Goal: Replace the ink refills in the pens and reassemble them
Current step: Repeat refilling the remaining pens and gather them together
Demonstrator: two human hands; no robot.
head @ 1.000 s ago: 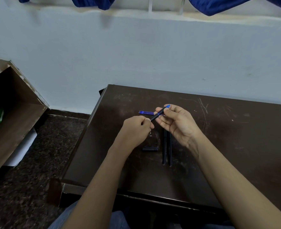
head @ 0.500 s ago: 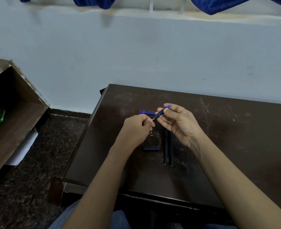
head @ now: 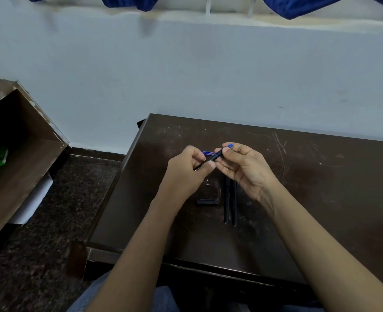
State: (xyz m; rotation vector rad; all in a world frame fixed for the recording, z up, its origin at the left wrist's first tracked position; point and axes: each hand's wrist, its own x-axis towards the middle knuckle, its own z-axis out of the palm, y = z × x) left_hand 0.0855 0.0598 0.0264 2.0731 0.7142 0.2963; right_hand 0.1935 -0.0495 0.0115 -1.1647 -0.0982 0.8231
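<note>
The pen (head: 212, 157) was held slantwise above the dark table (head: 321, 181), its blue end raised toward the far right and its dark end pointing down to the left. Our right hand (head: 244, 170) pinched the blue upper part between thumb and fingers, closed on it. Our left hand (head: 187, 174) gripped the lower dark part, fingers curled tight around it, so both hands were clamped on the same pen. Just behind the hands, blue refills (head: 206, 152) lay on the table, partly hidden by our left fingers. Below the hands, two black pens (head: 230, 206) lay side by side, touching or nearly so, pointing toward us. Just left of them a short black piece (head: 206, 202) lay crosswise.
</note>
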